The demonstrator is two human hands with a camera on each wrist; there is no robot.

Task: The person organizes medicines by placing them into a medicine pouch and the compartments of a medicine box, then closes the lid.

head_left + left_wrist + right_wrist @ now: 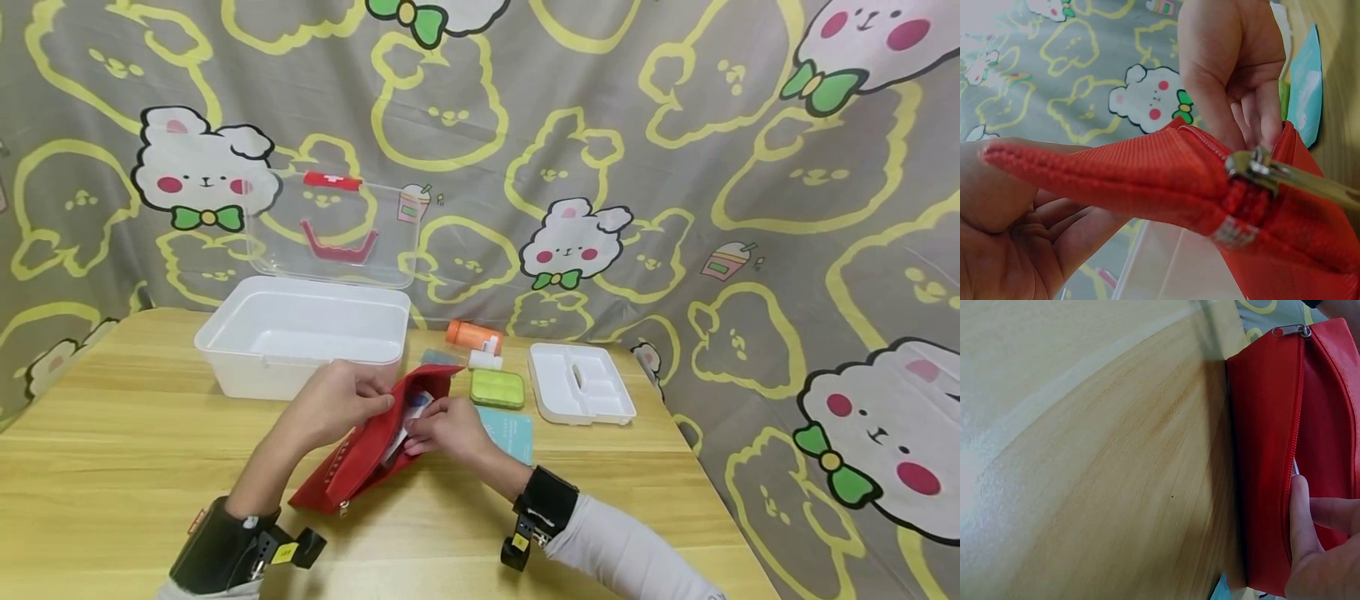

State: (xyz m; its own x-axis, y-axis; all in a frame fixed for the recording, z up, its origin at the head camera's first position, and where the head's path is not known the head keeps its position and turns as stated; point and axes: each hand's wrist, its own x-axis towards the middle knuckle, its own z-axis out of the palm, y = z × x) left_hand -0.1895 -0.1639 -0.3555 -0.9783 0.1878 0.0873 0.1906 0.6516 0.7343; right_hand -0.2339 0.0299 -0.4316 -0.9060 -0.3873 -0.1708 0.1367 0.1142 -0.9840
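A red zippered pouch (356, 465) is tilted above the table, its zip open and its mouth spread. My left hand (337, 406) grips the pouch's upper left edge between thumb and fingers. Reaching into the mouth from the right, my right hand (456, 429) has its fingertips on a white packet (417, 406) with a blue mark, which it appears to pinch. In the right wrist view, the thumb (1300, 515) lies along the zip edge, and only a sliver of the packet shows. The pouch's metal zip pull (1260, 164) hangs near one end. Deeper contents are hidden.
Behind the pouch stands a white box (300, 385) with its clear lid (277, 242) raised. To the right lie an orange bottle (468, 335), a white roll (485, 360), a green pill case (497, 389), a teal packet (513, 433) and a white compartment tray (551, 408).
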